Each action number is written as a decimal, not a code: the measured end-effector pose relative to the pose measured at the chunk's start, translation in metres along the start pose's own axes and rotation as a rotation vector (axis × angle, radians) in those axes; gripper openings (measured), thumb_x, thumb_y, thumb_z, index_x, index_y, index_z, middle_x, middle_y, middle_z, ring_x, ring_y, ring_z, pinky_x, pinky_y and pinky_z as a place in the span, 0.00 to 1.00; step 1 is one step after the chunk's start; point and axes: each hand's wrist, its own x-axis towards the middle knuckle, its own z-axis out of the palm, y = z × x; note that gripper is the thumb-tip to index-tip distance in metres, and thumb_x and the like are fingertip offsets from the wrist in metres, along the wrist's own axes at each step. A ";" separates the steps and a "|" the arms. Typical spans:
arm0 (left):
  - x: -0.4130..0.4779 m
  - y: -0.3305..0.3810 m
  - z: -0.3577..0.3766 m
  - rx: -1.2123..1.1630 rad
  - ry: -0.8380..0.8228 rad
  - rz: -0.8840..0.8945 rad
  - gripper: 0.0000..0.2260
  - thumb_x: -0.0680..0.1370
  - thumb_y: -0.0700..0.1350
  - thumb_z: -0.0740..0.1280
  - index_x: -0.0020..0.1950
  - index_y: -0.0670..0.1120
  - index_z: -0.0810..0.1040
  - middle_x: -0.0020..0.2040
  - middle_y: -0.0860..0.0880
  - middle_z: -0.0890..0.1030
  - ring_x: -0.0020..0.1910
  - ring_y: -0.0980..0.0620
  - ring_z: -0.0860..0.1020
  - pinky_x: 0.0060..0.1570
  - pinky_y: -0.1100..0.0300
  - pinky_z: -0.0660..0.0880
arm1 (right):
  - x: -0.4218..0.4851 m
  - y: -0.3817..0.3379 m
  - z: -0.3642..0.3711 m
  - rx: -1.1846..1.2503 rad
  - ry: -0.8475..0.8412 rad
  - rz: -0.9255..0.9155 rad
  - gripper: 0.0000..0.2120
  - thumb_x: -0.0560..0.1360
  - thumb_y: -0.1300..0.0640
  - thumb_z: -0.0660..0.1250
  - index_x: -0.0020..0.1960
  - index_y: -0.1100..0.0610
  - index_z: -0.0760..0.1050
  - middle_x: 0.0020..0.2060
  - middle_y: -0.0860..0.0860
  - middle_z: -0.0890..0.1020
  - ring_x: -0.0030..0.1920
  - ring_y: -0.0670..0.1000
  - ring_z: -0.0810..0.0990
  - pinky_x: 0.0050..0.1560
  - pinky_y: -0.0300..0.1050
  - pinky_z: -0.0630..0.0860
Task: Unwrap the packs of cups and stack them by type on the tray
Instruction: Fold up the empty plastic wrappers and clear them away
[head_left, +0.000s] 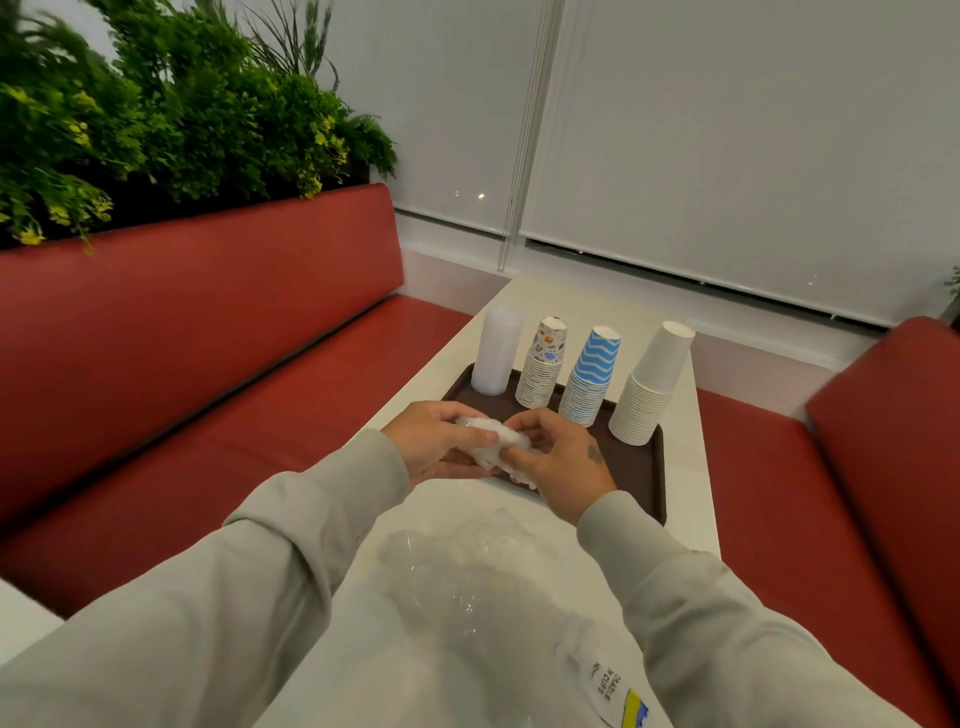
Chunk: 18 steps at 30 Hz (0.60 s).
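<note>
The left hand (441, 441) and right hand (563, 460) both pinch a crumpled wrap (493, 441) at frame centre, over the tray (641, 467). Four cup stacks (589, 379) stand along its upper side, sorted by type, so unwrapping looks done. The next move is likely to clear the loose plastic (467, 571) off the surface (691, 499), lower centre.

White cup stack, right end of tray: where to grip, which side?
Probably around the lower band of nested rims of the white cup stack, coming from its open right side; the blue stack crowds its left. It leans and the top cup stands proud, so gripping that cup would likely lift it alone.
</note>
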 end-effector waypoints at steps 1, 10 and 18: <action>-0.006 -0.001 0.002 0.000 0.005 0.008 0.12 0.74 0.35 0.74 0.57 0.38 0.81 0.53 0.34 0.83 0.49 0.38 0.84 0.48 0.51 0.83 | -0.005 -0.002 -0.002 0.004 -0.006 -0.005 0.11 0.72 0.62 0.74 0.47 0.46 0.80 0.44 0.49 0.83 0.46 0.51 0.83 0.40 0.37 0.79; -0.080 -0.033 0.048 0.028 0.045 0.028 0.13 0.74 0.37 0.74 0.59 0.40 0.81 0.53 0.38 0.84 0.49 0.41 0.85 0.46 0.55 0.83 | -0.085 0.002 -0.030 0.077 -0.080 -0.002 0.11 0.72 0.66 0.73 0.51 0.53 0.82 0.45 0.53 0.83 0.41 0.50 0.83 0.43 0.45 0.84; -0.175 -0.109 0.111 0.018 0.059 -0.023 0.14 0.74 0.37 0.74 0.59 0.37 0.79 0.53 0.36 0.84 0.50 0.39 0.85 0.53 0.51 0.82 | -0.211 0.042 -0.057 0.156 -0.181 0.053 0.09 0.70 0.63 0.73 0.48 0.51 0.81 0.45 0.54 0.84 0.40 0.56 0.86 0.47 0.56 0.84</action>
